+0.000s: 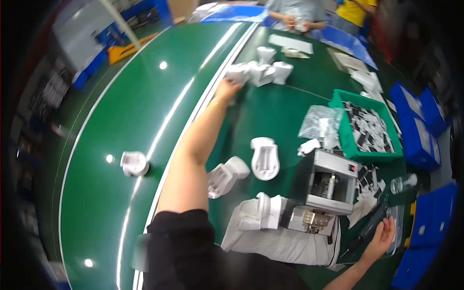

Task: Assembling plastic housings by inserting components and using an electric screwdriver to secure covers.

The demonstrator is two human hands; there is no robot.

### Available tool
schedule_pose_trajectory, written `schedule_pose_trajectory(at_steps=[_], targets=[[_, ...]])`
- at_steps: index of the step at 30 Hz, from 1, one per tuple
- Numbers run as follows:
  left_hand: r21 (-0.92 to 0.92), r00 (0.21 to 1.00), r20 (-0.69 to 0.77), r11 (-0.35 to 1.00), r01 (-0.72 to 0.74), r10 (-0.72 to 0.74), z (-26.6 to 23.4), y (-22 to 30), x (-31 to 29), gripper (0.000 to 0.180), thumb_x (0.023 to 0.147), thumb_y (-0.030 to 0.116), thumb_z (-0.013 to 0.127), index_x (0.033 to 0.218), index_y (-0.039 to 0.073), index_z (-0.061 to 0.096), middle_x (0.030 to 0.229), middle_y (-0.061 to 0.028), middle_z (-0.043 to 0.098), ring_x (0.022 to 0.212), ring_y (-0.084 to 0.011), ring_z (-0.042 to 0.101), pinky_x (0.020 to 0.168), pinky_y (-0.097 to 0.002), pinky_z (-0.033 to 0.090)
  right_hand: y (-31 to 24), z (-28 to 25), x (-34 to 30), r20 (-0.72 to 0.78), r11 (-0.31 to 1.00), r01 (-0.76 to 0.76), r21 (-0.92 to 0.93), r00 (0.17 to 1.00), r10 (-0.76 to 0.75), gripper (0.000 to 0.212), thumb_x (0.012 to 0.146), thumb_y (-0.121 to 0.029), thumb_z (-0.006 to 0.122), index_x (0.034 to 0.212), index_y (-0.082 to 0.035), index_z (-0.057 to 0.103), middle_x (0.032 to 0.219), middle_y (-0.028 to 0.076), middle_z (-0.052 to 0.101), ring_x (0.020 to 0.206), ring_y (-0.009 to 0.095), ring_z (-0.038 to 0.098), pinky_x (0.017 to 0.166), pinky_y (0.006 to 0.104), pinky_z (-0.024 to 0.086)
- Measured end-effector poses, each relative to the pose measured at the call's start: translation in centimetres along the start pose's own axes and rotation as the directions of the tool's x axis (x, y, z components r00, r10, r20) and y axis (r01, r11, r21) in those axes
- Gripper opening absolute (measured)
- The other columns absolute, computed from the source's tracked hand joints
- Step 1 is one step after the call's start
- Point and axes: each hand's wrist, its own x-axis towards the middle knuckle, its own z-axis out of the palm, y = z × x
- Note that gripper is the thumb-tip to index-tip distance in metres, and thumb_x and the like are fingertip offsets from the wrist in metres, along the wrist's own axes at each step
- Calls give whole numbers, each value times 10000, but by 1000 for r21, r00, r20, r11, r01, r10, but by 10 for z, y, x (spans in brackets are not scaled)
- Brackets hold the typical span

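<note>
At the end of my outstretched arm, my left hand (227, 90) has its fingers closed on a white plastic housing (237, 73) at the near left of a cluster of similar housings (262, 72). Low on the right is my right hand (380, 240), its fingers stretched out and nothing visible in them. Beside it lies a black electric screwdriver (363, 234). A hollow white housing (265, 159) lies open side up mid-table, with another tilted housing (228, 177) to its left. Nearer me, a further white housing (261, 212) rests on a pale cloth (280, 249).
A black and silver screw feeder (321, 188) stands at the right. Behind it are a green bin (369, 157) of small black and white parts and a clear plastic bag (319, 123). One housing (134, 163) sits on the green left surface. Blue bins (415, 130) line the right; people work beyond.
</note>
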Motion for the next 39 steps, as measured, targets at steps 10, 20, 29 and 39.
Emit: schedule_pose_trajectory(at_steps=[10, 20, 29, 39], targets=[[454, 916, 394, 852, -262, 72, -226, 45, -159, 971, 629, 275, 905, 1447, 56, 429, 1428, -193, 510, 1337, -345, 466, 1123, -417, 384, -3, 9, -18, 104, 996, 71, 57, 992, -76, 294, 1005, -53, 551, 1276, 59, 573, 1099, 117, 653, 987, 164, 625, 904, 268, 494], [465, 978, 210, 881, -90, -11, -398, -65, -270, 735, 685, -55, 739, 1363, 106, 504, 1333, -60, 521, 1186, -230, 558, 997, -376, 466, -29, 38, -40, 228, 970, 28, 242, 970, -85, 207, 927, -21, 660, 1125, 39, 669, 1003, 57, 690, 904, 112, 639, 838, 237, 495], [384, 964, 229, 923, 37, -134, -324, -11, -299, 324, 832, 143, 732, 1004, 38, 478, 887, -33, 540, 802, -107, 468, 743, -251, 417, -1, 24, 4, 237, 993, 63, -97, 971, -38, 193, 894, -109, 704, 1031, 26, 701, 885, 53, 716, 816, 106, 655, 749, 239, 500], [-472, 924, 207, 860, -194, 322, -199, 151, -443, 1084, 646, 459, 868, 1461, -18, 335, 1414, -167, 472, 1274, -300, 490, 1065, -439, 410, 4, 96, 11, 505, 783, 255, -567, 859, 86, 380, 756, -149, 763, 1106, -30, 682, 953, 137, 721, 920, 318, 689, 815, 398, 536]])
